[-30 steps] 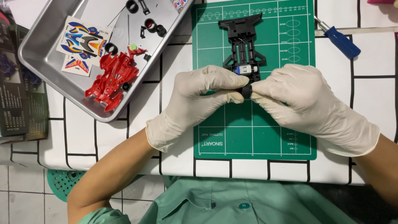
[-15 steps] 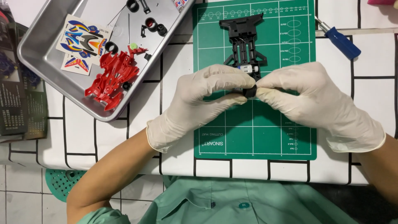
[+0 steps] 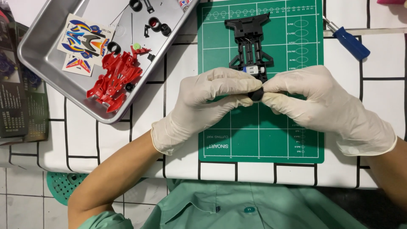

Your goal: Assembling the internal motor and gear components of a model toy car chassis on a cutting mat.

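Observation:
Both my hands wear pale gloves and meet over a green cutting mat (image 3: 229, 140). My left hand (image 3: 212, 99) and my right hand (image 3: 313, 99) pinch a small black round part (image 3: 256, 95) between their fingertips; it is mostly hidden by the fingers. Just beyond the fingers lies a black toy car chassis (image 3: 250, 44) with a small blue and white piece (image 3: 253, 70) at its near end.
A metal tray (image 3: 46, 63) at the upper left holds a red toy car body (image 3: 114, 80), a sticker sheet (image 3: 82, 42) and small black wheels (image 3: 159, 26). A blue-handled screwdriver (image 3: 349, 42) lies at the right. Dark booklets (image 3: 19, 106) sit at the left edge.
Both hands have stayed over the mat with the small black part between them; the fingers shifted only slightly around it.

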